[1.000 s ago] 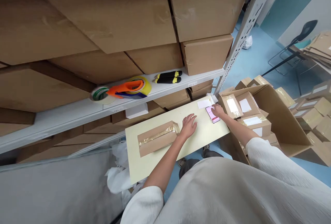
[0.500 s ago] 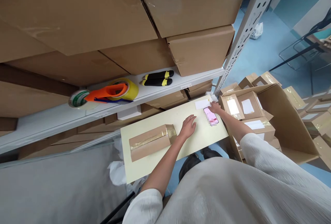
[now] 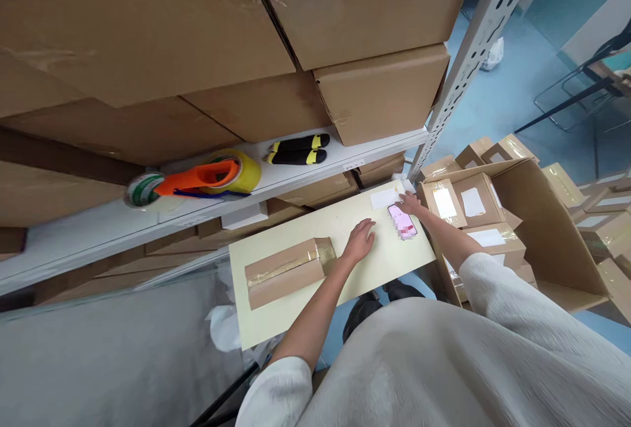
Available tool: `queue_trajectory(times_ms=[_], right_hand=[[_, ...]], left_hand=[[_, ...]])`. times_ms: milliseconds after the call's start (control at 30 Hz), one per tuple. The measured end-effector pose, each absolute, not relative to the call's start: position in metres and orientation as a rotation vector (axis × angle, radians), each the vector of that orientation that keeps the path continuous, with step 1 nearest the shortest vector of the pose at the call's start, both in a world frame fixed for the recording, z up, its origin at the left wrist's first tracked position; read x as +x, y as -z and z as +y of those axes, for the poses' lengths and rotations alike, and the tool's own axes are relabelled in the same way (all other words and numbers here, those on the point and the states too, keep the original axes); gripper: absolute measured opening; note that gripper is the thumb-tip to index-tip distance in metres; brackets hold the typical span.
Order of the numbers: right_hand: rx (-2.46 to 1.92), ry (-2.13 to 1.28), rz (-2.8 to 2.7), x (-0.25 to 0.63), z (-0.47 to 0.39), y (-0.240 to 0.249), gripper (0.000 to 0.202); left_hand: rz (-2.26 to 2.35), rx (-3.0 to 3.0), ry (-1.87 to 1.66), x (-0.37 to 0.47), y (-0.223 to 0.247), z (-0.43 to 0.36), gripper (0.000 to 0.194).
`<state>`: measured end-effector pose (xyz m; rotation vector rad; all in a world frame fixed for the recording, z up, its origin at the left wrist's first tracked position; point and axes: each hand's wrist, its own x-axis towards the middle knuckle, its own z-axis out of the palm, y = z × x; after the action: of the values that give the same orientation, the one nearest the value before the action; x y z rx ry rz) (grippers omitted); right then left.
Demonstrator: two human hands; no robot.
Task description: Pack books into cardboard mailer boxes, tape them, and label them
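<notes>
Nearest in, a loose pale-grey fabric top [image 3: 419, 361] is seen, sleeves reaching to about the elbows. Past it, the left hand [image 3: 359, 241] is held over the cream rectangular tabletop [image 3: 384, 266], fingers loosely spread and nothing gripped; whether the surface is touched can't be told. Just beside that wrist, a long brown cardboard box sealed with clear tape [image 3: 288, 272] is laid flat on the tabletop.

The right hand [image 3: 409, 204] is placed at the upper right edge of a slim smartphone with a pink screen [image 3: 401, 222] — fingers bent, but whether anything's being pinched can't be made out. A second ago the thumb was laid over the screen; now the hand is shifted up to the top corner, near a white paper label [image 3: 383, 199]. Since half a second ago, hardly anything's been changed.

To the right, a big brown cardboard carton [image 3: 537, 230] is filled partway with small labelled boxes [image 3: 476, 202].

On the white shelf [image 3: 108, 236], two black-and-yellow utility knives [image 3: 298, 150], an orange plastic tape dispenser [image 3: 197, 179] and tape rolls [image 3: 249, 174] are seen — all shifted left in view since a second ago. Farthest off, a white plastic bag [image 3: 493, 54] is left on the blue floor [image 3: 517, 85].
</notes>
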<state>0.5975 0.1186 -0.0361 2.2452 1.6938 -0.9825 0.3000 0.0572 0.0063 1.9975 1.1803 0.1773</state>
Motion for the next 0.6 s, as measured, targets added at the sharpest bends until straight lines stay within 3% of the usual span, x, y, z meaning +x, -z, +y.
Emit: queue_trajectory(times_ms=[433,600], right_hand=[[2.743,1.232,1.923,0.59,0.121,0.017,0.035],[2.892,1.558,1.878,0.579,0.124,0.014,0.045]], left_hand=[[1.189,1.852,-0.325,0.312,-0.002,0.069,0.039],[1.268,1.577,-0.51,0.344,0.0,0.09,0.033]])
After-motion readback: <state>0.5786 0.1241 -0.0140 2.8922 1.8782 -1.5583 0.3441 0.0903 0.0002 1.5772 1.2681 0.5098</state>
